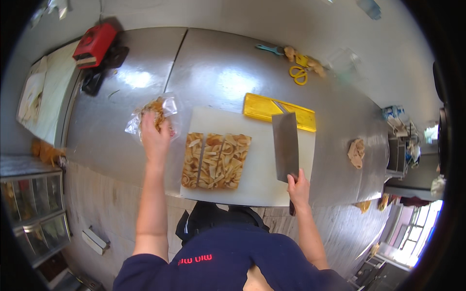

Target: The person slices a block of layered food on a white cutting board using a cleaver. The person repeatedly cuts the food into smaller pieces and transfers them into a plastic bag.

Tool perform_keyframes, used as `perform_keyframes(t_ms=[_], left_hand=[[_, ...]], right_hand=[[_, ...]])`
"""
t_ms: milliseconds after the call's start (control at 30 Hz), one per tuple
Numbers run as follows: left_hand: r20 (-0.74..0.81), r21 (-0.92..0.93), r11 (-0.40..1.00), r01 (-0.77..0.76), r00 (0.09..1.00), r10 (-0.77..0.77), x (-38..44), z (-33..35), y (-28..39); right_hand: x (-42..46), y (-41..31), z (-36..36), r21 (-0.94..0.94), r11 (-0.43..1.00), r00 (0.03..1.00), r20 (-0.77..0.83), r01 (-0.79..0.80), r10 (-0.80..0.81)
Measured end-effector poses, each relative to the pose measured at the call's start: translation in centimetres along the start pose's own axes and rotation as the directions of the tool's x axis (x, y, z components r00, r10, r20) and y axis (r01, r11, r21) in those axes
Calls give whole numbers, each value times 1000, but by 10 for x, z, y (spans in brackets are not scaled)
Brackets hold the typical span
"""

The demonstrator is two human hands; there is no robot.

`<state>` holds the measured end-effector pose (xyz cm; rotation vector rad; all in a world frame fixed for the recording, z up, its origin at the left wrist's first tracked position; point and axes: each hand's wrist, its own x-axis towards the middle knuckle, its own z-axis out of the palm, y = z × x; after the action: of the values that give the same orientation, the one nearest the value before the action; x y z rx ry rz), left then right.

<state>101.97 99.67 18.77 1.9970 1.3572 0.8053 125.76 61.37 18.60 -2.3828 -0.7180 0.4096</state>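
My left hand point(154, 132) is over a clear plastic bag point(170, 105) spread on the steel table, its fingers apart and touching a pile of brown food pieces point(156, 105). What lies beneath the palm is hidden. In my right hand point(300, 189) is the dark handle of a cleaver point(286, 145). Its broad blade is raised over the right side of a white cutting board point(264, 182). A flat slab of pressed, brown-edged pale slices point(214, 162) lies on the board's left half. Two cuts run through the slab, leaving three strips side by side.
A yellow slicer board point(255, 105) rests across the cutting board's far right edge. Yellow-handled scissors point(298, 75) and a blue-handled peeler point(269, 48) lie at the back. A red machine point(94, 45) stands far left; a crumpled cloth point(356, 153) lies right on the steel table point(218, 54).
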Motion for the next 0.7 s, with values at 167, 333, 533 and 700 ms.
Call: perform_keyframes(t_ms=[167,333,533,700], left_hand=[[562,-17,970,-241,801,208,-114,94,68],[584,326,834,-444,789,192,-137,169,87],[610,360,684,-634,715,342,-130,204,66],[547,-64,750,-658,606,578,-148,203,66]], right_hand=[[-49,66,-13,-202,978,999,-24,-49,45],[-74,98,2,-235,962,990,-16,-137,137],[-64,102,6,-207,971,993,-20,-115,113],[-55,119,2,-113,994,999,29,-16,19]])
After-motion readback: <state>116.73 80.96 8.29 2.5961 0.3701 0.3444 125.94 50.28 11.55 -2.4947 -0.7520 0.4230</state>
